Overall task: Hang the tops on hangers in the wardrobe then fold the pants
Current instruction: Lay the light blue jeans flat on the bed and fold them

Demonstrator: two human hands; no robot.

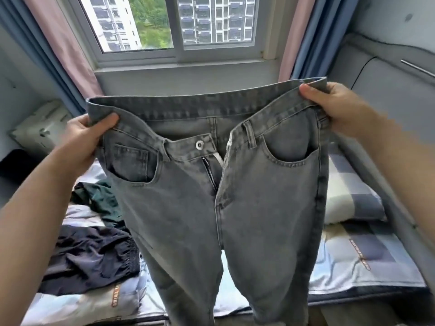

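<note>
Fold-the-pants step, opening position. I hold a pair of grey jeans up in front of me by the waistband, front side facing me, the fly unzipped and the button undone. My left hand grips the waistband at its left end, thumb over the front of the denim and the fingers curled behind it. My right hand pinches the right end of the waistband in the same way, thumb forward, and sits somewhat higher than the left, so the waistband runs tilted up to the right. The fabric is stretched between the two grips; both legs hang straight down, side by side, and pass out of the bottom of the view above the bed.

No tops on hangers are visible here, so I judge the hanging part finished or out of sight. The next move calls for bringing my hands together so one leg lies over the other, seams matched, then lowering the jeans onto the bed.

On the bed to my left lie a dark navy garment and a dark green garment, both crumpled, well below my left hand. A checked pillow lies to the right.
</note>
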